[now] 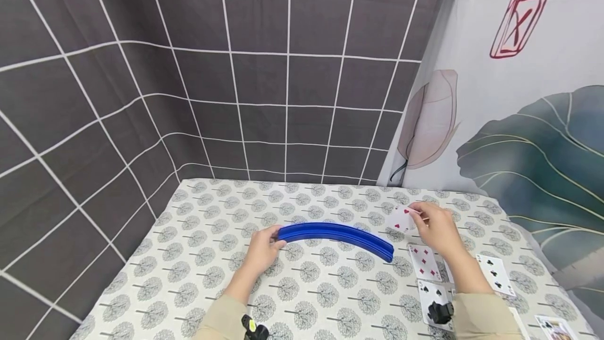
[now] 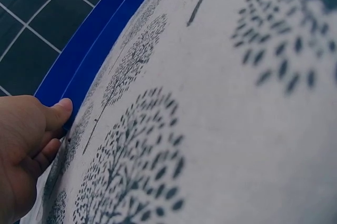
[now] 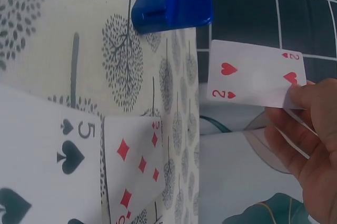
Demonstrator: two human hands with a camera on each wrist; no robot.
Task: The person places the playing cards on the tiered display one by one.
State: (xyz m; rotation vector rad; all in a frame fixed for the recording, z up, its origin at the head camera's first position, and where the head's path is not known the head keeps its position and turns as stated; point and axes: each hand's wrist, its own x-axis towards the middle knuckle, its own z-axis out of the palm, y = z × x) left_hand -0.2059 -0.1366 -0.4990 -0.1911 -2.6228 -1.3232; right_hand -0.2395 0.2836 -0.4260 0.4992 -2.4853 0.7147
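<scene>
A white playing card with red hearts point(image 1: 398, 220) is held above the tree-printed surface point(image 1: 346, 298), near a curved blue plastic trough point(image 1: 337, 233); the card's corner 2s point(image 3: 218, 94) are legible only in the right wrist view. It is pinched by the right hand point(image 1: 438, 226), thumb on its face; the trough's left end is gripped by the left hand point(image 1: 261, 248).

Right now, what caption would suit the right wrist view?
Right hand holds the two of hearts; the five of diamonds lies on the patterned cloth.

- "2": hearts card point(image 3: 258, 69) in my right hand point(image 1: 438, 227)
- "5": diamonds card point(image 1: 424, 263) near that hand
- "5": spades card point(image 1: 425, 300) near my right wrist
- Red seal point(image 1: 524, 9), illegible: curtain point(image 1: 476, 30) beyond
</scene>
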